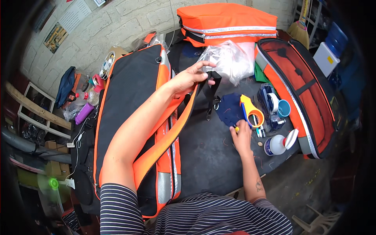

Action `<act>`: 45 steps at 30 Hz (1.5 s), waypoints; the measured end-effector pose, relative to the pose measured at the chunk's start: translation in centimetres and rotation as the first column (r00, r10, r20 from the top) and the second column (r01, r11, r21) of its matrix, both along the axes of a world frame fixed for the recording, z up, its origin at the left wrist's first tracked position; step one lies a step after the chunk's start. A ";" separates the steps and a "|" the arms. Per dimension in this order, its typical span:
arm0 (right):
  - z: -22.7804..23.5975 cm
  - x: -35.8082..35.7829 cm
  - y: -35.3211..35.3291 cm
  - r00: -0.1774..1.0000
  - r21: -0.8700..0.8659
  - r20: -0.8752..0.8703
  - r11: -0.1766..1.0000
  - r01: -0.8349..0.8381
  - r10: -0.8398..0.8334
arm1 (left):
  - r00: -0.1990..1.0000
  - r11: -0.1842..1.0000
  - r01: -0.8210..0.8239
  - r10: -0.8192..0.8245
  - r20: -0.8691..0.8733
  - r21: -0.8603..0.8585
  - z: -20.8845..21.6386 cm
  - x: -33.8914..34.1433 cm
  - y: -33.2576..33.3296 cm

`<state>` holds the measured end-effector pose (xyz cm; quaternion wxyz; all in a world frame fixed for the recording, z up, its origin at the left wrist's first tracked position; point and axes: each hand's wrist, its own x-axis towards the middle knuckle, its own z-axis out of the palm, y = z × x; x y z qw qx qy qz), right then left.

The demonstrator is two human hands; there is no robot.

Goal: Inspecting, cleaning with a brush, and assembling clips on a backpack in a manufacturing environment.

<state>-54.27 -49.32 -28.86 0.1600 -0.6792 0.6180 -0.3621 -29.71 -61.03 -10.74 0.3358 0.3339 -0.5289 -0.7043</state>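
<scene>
My left hand (194, 76) is closed on a black webbing strap (211, 88), raised above the table beside a large black and orange bag (129, 90). From near that hand a wide orange strap (166, 145) curves down across the bag. Metal clips (208, 113) hang at the black webbing's lower end. Lower right, my right hand (241, 137) pinches a small yellow object (236, 129) whose kind I cannot make out. Just beyond the fingers lie a dark blue cloth piece (229, 109) and a yellow-and-blue item with a round opening (254, 113).
An open orange bag (270, 80) stands at the right, a closed one (231, 21) at the back beside clear plastic (229, 58). A white spray bottle (276, 145), a blue cup (283, 108) and pens (260, 132) sit near my right hand. Thread scraps dot the black table (207, 156).
</scene>
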 end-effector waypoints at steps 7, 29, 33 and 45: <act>0.4 -2.9 6.7 0.936 0.327 -0.274 0.936 -0.127 0.222 | 0.690 0.884 0.065 0.295 0.661 -0.462 0.5 -1.0 -0.3; 6.7 3.7 -0.9 0.722 -0.247 0.634 0.957 -0.151 0.277 | 0.982 0.976 0.134 -0.107 -0.157 0.172 0.7 1.8 4.5; 9.4 6.2 -0.8 0.885 -0.338 0.399 0.936 -0.101 0.240 | 0.972 0.979 0.069 -0.022 -0.234 0.193 0.3 1.3 4.4; 12.2 8.2 -1.5 0.818 -0.417 0.474 0.901 -0.115 0.325 | 0.971 0.982 0.044 0.002 -0.240 0.186 0.0 1.4 4.1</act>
